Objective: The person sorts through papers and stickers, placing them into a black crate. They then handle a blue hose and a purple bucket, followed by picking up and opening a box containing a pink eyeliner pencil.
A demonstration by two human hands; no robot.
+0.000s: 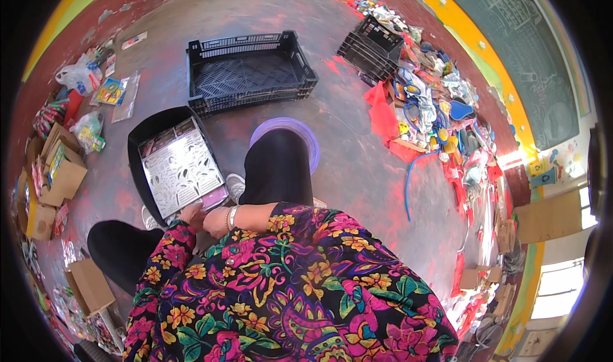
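**Left hand (193, 213) and right hand (216, 223) sitting close together on the left**

The left forearm (174, 244) is pointing toward the far side, sleeved almost to its hand. The right forearm (257, 217), bare, is lying crosswise in front of the torso (300, 285), its hand toward the left. The two hands are overlapping in view, the left slightly farther; whether they are touching is not showing clearly, nor how the fingers are bending. The left knee (113, 244) is jutting leftward, while the right knee (281, 146) is standing farther off, to the right.
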